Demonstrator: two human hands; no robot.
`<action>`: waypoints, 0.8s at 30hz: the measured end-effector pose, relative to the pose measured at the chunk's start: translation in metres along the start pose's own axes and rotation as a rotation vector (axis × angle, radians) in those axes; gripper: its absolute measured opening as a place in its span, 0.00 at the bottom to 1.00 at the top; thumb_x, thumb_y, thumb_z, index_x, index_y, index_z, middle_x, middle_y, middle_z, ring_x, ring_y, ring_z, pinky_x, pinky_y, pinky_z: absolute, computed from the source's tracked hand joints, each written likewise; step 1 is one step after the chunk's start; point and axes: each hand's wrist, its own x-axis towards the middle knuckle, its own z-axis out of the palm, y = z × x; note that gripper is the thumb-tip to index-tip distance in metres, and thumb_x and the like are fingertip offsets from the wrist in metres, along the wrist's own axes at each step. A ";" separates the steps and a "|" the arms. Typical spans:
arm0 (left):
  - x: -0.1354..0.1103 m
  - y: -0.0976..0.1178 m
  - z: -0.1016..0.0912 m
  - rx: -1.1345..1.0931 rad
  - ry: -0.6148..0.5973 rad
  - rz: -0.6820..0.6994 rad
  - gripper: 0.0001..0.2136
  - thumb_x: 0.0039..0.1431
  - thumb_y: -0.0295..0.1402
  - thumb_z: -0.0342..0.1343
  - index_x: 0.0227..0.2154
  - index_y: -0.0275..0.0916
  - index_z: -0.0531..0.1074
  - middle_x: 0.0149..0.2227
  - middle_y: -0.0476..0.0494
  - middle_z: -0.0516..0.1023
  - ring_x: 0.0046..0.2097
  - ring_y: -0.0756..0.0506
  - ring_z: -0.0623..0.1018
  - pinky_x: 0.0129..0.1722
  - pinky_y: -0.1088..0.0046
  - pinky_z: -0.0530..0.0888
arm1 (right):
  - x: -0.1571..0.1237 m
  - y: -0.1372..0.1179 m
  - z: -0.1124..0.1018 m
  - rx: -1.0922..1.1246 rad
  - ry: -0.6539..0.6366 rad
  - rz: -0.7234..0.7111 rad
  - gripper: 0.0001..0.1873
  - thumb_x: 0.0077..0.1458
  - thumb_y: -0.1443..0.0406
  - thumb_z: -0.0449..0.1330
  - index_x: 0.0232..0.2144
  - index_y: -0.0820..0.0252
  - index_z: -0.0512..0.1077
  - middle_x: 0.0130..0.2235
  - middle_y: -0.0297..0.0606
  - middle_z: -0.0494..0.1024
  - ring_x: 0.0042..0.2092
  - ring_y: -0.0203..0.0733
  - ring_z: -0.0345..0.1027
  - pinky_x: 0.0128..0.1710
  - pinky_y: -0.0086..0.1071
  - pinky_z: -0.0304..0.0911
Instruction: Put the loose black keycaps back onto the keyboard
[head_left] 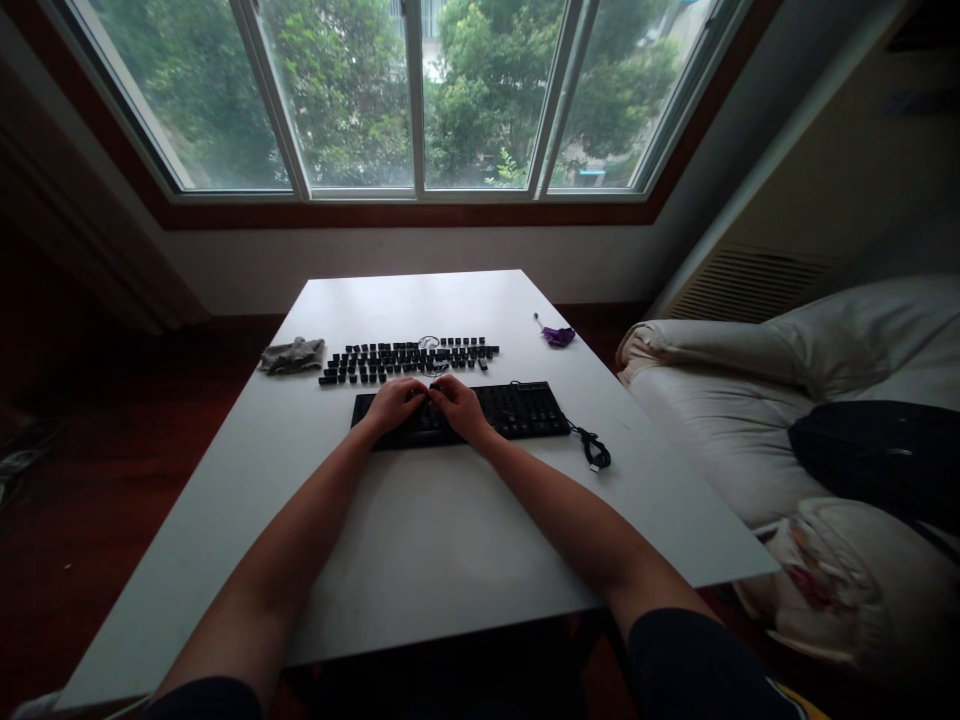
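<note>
A black keyboard (517, 410) lies on the white table (420, 540), its cable (592, 447) trailing off to the right. Both hands rest on its left half. My left hand (395, 402) has its fingers curled down onto the keyboard. My right hand (455, 404) sits right beside it, fingers bent and pressed together at the same spot. What the fingertips hold, if anything, is too small to see. Behind the keyboard, several loose black keycaps (409, 361) are laid out in rows, with a thin wire tool (429, 342) among them.
A grey cloth (292, 355) lies at the left end of the keycap rows. A small purple object (557, 335) sits at the back right of the table. A white bed or cushion (810, 400) with a dark item stands to the right. Windows are behind.
</note>
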 end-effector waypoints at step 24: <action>-0.001 -0.007 0.002 -0.046 -0.006 0.009 0.10 0.60 0.31 0.56 0.40 0.42 0.81 0.42 0.44 0.81 0.44 0.42 0.78 0.45 0.66 0.73 | -0.020 -0.020 0.004 -0.631 -0.227 -0.419 0.09 0.63 0.61 0.57 0.45 0.56 0.71 0.39 0.40 0.78 0.38 0.43 0.71 0.40 0.32 0.61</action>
